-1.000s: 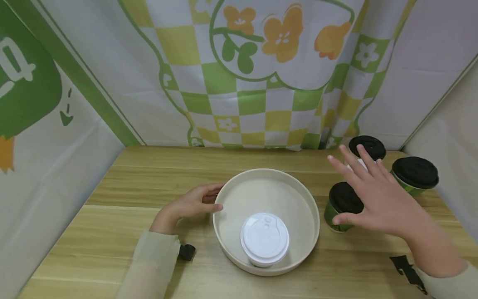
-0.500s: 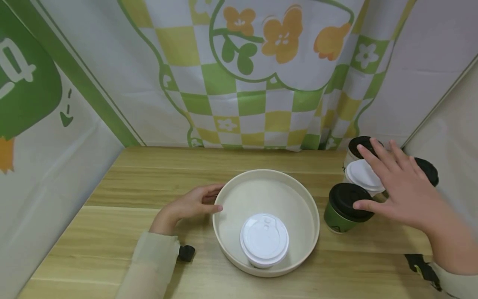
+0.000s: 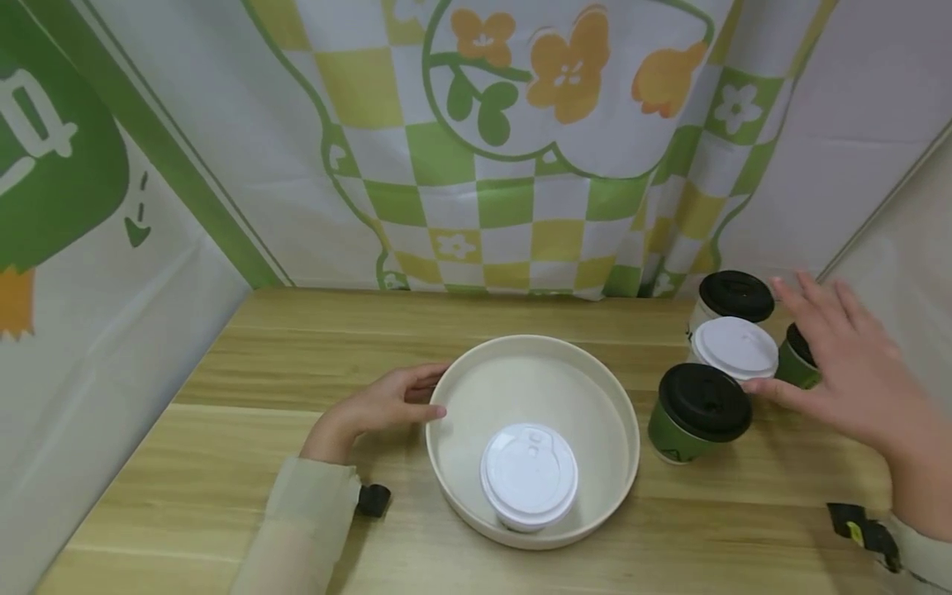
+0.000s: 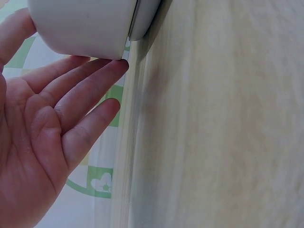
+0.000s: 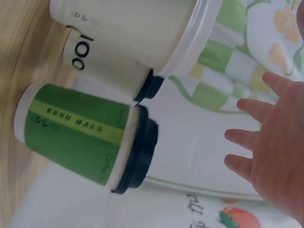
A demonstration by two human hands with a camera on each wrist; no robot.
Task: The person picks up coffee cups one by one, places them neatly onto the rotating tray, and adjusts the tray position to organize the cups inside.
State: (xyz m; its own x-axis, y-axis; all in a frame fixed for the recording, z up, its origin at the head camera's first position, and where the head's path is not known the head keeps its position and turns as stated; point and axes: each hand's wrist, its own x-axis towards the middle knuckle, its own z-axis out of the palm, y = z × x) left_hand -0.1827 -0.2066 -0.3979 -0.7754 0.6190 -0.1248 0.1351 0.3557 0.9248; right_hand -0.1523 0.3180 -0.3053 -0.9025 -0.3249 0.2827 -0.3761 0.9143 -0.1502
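Inside the near part of the round tray [image 3: 535, 378] stands a white-lidded cup [image 3: 529, 473]. Left hand [image 3: 381, 405] lightly grips the rim, thumb over it. To the right: front green cup [image 3: 695, 413]. Right hand [image 3: 851, 368] released, fingers spread, near the second white-lidded cup [image 3: 735, 345] and rear green cup [image 3: 799, 360]. Farthest: pale black-lidded cup [image 3: 735, 297], checkered curtain [image 3: 506, 205].

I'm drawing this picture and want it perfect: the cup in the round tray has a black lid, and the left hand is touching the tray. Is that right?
Almost: the lid on the cup in the round tray is white, not black, as the head view shows. The left hand is touching the tray.
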